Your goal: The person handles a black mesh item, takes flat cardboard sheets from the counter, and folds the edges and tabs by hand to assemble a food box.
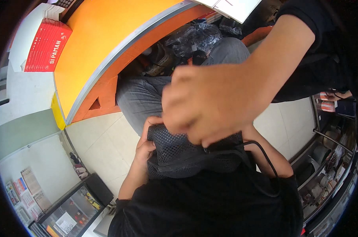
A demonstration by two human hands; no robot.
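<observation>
A black mesh bag (173, 144) with a dark cord (270, 164) looped at its right side is held up close in front of my black shirt. My left hand (146, 138) grips its left edge, thumb on the near face and fingers round the far side. At the bag's right edge shows only a part of my right hand (248, 133); its fingers are hidden. Another person's hand (210, 102), blurred by motion, reaches in from the upper right over the top of the bag with curled fingers. What that hand holds, if anything, cannot be made out.
An orange-topped counter (108, 35) with a metal edge curves across the upper left, carrying a stack of red booklets (48, 45). Legs in grey jeans (137, 98) and dark plastic bags (194, 37) lie beyond. A cluttered rack (325, 166) stands right, a glass case (70, 211) lower left.
</observation>
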